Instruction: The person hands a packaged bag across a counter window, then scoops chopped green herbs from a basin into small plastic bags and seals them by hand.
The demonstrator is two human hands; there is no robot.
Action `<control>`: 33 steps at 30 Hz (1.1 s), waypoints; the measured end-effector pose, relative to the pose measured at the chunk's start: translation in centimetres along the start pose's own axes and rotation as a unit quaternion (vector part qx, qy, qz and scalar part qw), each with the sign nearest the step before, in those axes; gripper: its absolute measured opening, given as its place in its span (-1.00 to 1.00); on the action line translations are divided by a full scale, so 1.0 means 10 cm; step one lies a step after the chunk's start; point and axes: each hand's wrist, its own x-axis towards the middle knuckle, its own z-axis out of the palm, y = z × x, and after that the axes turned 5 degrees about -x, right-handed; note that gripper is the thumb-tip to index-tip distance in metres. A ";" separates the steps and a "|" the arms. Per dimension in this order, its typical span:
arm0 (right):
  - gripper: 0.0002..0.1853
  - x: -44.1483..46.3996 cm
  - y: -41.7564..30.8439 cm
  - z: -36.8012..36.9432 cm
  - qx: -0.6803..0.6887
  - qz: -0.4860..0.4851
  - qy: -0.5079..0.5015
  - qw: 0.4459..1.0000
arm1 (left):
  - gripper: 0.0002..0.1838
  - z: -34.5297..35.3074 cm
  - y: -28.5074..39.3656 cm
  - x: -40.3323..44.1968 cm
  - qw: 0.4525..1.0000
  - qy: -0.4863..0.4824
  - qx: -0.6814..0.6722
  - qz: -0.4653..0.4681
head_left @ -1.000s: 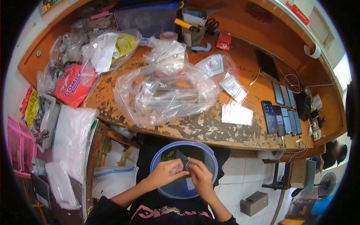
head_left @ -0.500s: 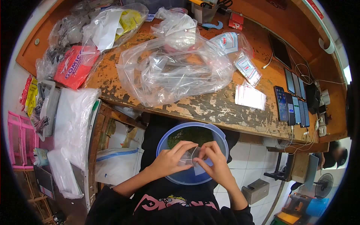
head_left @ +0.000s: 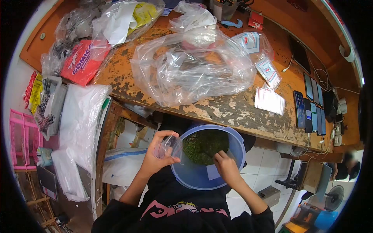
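Clear plastic bag [head_left: 176,147], over the rim of the blue basin [head_left: 236,143] between 9 and 10 o'clock, in the curved grip of the left hand [head_left: 153,158]; thumb and fingers stand apart, presumably to keep the thin film from collapsing. The right hand [head_left: 228,167], at 4 o'clock, bunches its fingers beside green flakes [head_left: 197,149]; whether its grip holds any cannot be told. The desk [head_left: 233,112] edge limits 12 o'clock; bare basin floor leaves room at 7 o'clock.
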 end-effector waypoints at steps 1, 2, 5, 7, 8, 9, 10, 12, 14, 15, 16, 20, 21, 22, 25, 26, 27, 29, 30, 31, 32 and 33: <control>-0.92 0.04 0.03 -0.03 0.151 -0.029 0.043 0.987 | -0.32 -0.03 -0.01 0.01 0.997 -0.003 0.078 0.028; -0.92 0.08 0.01 -0.04 0.150 -0.029 0.043 0.987 | -0.32 -0.04 -0.02 0.02 0.986 -0.006 0.154 0.055; -0.96 0.16 -0.11 0.00 0.450 0.092 0.043 0.887 | -0.31 0.03 0.00 0.03 0.998 0.020 0.049 0.018; -0.87 0.18 -0.12 0.05 0.417 0.107 0.076 0.899 | -0.32 0.04 0.01 0.03 0.999 0.016 0.046 0.013; -0.87 0.17 -0.16 -0.01 0.418 0.106 0.075 0.899 | -0.32 0.04 0.01 0.04 0.999 0.014 0.042 0.008; -0.86 0.15 -0.24 -0.15 0.340 0.054 0.096 0.934 | -0.32 0.03 0.01 0.04 0.999 0.015 0.042 0.008; -0.84 0.12 -0.29 -0.27 0.260 0.001 0.117 0.959 | -0.33 0.01 -0.01 0.04 0.999 0.006 0.045 0.025; -0.80 0.11 -0.30 -0.42 0.171 -0.069 0.097 0.978 | -0.34 -0.01 -0.04 0.03 0.998 -0.006 0.047 0.037; -0.76 0.12 -0.19 -0.49 0.076 -0.137 0.080 0.984 | -0.33 0.00 -0.08 0.03 0.999 0.009 0.032 0.037; -0.72 0.14 -0.10 -0.47 0.009 -0.212 0.052 0.976 | -0.33 0.02 -0.08 0.04 0.999 0.006 0.030 0.038; -0.68 0.17 -0.01 -0.43 -0.057 -0.284 0.023 0.957 | -0.34 0.05 -0.07 0.04 0.999 0.009 0.025 0.033; -0.75 0.13 0.32 -0.14 -0.165 -0.290 -0.027 0.942 | -0.42 0.13 0.00 0.04 0.998 0.015 0.057 0.008; -0.82 0.08 0.32 -0.14 -0.220 -0.289 -0.034 0.931 | -0.42 0.14 0.02 0.04 0.998 0.018 0.057 0.009; -0.82 0.02 0.32 -0.10 -0.219 -0.290 -0.035 0.931 | -0.45 0.14 0.04 0.03 0.994 0.011 0.109 0.021; -0.85 -0.19 0.30 0.03 -0.182 -0.238 -0.108 0.948 | -0.49 0.12 -0.01 0.03 0.988 0.002 0.146 0.047; -0.85 -0.26 0.27 0.10 -0.182 -0.237 -0.109 0.948 | -0.49 0.11 -0.03 0.03 0.989 0.001 0.136 0.059; -0.83 -0.34 0.24 0.20 -0.110 -0.209 -0.124 0.964 | -0.49 0.10 -0.04 0.03 0.989 0.001 0.135 0.058; -0.78 -0.40 0.12 0.25 -0.001 -0.146 -0.158 0.977 | -0.49 0.10 -0.05 0.04 0.991 0.007 0.124 0.045; -0.78 -0.40 0.03 0.24 0.000 -0.144 -0.157 0.977 | -0.49 0.08 -0.07 0.06 0.991 0.005 0.124 0.044; -0.79 -0.39 -0.06 0.22 0.098 -0.102 -0.149 0.979 | -0.49 0.05 -0.09 0.08 0.983 -0.010 0.167 0.070; -0.79 -0.38 -0.12 0.23 0.195 -0.060 -0.140 0.969 | -0.49 0.04 -0.11 0.09 0.973 -0.025 0.210 0.095; -0.79 -0.36 -0.15 0.27 0.236 -0.079 -0.098 0.964 | -0.49 0.06 -0.10 0.09 0.973 -0.026 0.211 0.095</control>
